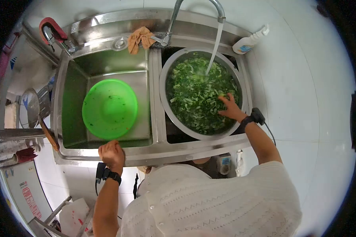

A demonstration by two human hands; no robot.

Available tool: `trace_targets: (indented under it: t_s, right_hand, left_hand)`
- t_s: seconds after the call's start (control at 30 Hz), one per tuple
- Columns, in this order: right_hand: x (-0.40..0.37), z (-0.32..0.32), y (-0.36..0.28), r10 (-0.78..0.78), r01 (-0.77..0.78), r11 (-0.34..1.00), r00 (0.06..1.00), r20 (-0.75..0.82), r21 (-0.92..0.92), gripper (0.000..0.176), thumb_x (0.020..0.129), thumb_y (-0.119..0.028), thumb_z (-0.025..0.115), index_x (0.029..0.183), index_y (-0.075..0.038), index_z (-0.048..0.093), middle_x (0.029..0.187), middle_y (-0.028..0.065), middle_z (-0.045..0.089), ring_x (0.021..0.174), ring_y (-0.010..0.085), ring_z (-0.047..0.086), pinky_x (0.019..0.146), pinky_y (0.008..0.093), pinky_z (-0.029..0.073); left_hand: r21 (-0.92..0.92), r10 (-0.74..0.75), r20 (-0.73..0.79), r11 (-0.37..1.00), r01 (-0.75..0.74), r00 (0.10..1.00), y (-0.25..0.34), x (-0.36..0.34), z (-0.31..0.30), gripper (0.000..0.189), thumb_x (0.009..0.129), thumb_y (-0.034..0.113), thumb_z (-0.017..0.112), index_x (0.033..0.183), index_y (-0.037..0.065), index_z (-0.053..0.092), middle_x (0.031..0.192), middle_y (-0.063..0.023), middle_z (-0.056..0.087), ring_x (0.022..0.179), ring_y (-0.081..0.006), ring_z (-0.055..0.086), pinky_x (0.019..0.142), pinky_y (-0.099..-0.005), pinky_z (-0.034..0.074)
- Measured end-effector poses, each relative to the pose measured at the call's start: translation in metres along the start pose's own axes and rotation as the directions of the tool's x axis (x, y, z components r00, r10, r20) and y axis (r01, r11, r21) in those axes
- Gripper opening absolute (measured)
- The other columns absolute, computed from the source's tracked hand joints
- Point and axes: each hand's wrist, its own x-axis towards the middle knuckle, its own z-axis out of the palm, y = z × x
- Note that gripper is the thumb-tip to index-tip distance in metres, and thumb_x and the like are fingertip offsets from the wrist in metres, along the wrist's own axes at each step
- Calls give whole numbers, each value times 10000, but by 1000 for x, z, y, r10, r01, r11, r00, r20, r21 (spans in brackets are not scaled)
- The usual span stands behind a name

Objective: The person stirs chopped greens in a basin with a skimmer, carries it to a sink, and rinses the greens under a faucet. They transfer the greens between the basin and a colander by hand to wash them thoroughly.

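Observation:
A wide metal basin [168,106] full of water and chopped leafy greens [197,94] sits over the right sink. My right hand [231,108] reaches over its right side, fingers spread and touching the greens, with nothing gripped. From the faucet [221,19], water [214,51] runs into the basin. My left hand [112,153] is closed over the front edge of the steel sink [142,152]. Just beyond it, in the left sink bowl, lies a bright green plastic basin [110,106] with a few dark bits of leaf inside.
An orange-brown cloth [140,39] hangs by the faucet base. At the back right corner stands a white spray bottle [250,40]. A second faucet with a red wrap [51,33] is at the back left. A round strainer [29,107] hangs at the left.

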Motion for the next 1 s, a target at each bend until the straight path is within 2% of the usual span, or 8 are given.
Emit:
trace_targets:
  t_s: [0.1,0.17,0.43,0.6,0.63,0.77,0.87,1.0]
  right_hand:
    - [13,-8,11,375,-337,829,927,4,447,877,623,-329,713,1316,-180,197,1340,163,153,1221,358,183,913,597,204]
    - [31,-28,-15,655,-727,119,569,497,676,979,618,-409,705,1337,-149,95,1368,145,84,1245,325,146,934,569,196]
    - [116,-7,-47,469,-721,101,642,607,685,889,711,-578,501,1336,-107,81,1384,122,-24,1273,287,-3,1004,494,68]
    - [144,7,-79,385,-666,416,746,544,620,829,697,-512,556,1306,-88,186,1332,221,153,1223,343,191,980,488,199]
    - [147,18,-79,317,-507,635,859,402,583,818,684,-503,572,1297,-101,209,1308,237,183,1205,364,209,976,490,209]
    - [104,-1,-126,16,-62,982,968,249,181,762,653,-446,631,1276,-201,268,1291,199,229,1170,425,221,947,546,222]
    - [49,-15,-135,-115,220,936,930,349,-276,739,633,-390,674,1257,-267,297,1322,139,198,1163,460,196,902,612,224]
    - [-1,-32,-92,96,27,903,960,262,-429,748,607,-357,710,1241,-283,320,1334,113,166,1162,469,185,870,622,260]
  left_hand:
    - [16,-25,20,1000,24,999,2,1,1,81,650,56,518,689,78,586,679,-53,585,703,-229,528,775,-360,366]
    - [34,-37,26,999,37,999,1,2,1,84,651,53,514,689,76,585,678,-53,584,706,-229,528,777,-360,366]
    - [36,-62,53,998,60,997,4,5,0,88,638,39,504,680,73,573,692,-60,579,708,-238,518,786,-372,357]
    - [46,-24,33,999,22,999,2,4,-1,72,645,43,514,688,69,565,700,-69,575,706,-241,521,755,-376,363]
    - [41,-1,38,999,-1,999,3,5,-2,70,651,43,518,700,64,563,705,-81,574,701,-248,525,730,-380,372]
    - [29,4,21,1000,-4,1000,2,2,-2,59,644,46,520,680,68,560,689,-57,569,704,-236,512,766,-370,356]
    - [1,48,-21,999,-48,999,1,1,-1,49,651,54,524,684,62,558,690,-58,569,704,-236,512,765,-368,356]
    - [19,27,-17,999,-27,999,0,-1,6,58,646,56,531,686,78,568,681,-64,569,688,-242,518,724,-367,364]
